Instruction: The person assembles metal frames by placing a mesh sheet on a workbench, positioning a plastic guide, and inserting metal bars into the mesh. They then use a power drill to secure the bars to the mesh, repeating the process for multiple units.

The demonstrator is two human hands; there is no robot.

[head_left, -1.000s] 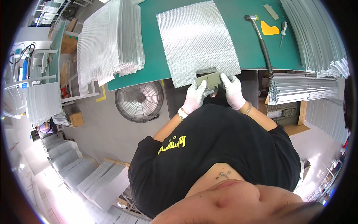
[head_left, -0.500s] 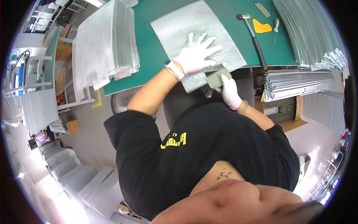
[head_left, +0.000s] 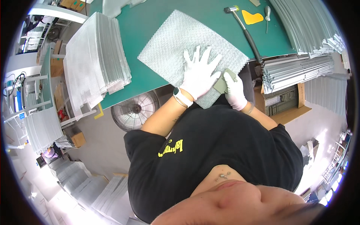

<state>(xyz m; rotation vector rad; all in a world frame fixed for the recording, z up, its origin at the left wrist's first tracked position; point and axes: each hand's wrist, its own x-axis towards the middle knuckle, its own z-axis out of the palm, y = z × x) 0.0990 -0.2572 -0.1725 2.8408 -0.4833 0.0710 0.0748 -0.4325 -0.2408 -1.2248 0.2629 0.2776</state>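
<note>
A silvery expanded-metal mesh sheet (head_left: 168, 45) lies turned at an angle on the green tabletop (head_left: 138, 22), its near corner jutting past the front edge. My left hand (head_left: 200, 75), in a white glove, rests flat on the mesh with the fingers spread. In my gloved right hand (head_left: 235, 91) is a flat grey-green pad (head_left: 221, 86), pinched between thumb and fingers at the sheet's near right edge. The fingers beneath the pad are hidden.
Mesh sheets stand stacked (head_left: 99, 60) on the left. Toward the right lie a mallet (head_left: 245, 32), a yellow scraper (head_left: 252, 17) and a white-handled screwdriver (head_left: 267, 17), beside metal strips (head_left: 300, 22). A floor fan (head_left: 136, 108) stands below the table's front edge.
The mesh sheet has turned, its far corner swinging left and its near corner coming toward me. My left hand has shifted nearer with its fingers still spread; the right still holds the pad.
</note>
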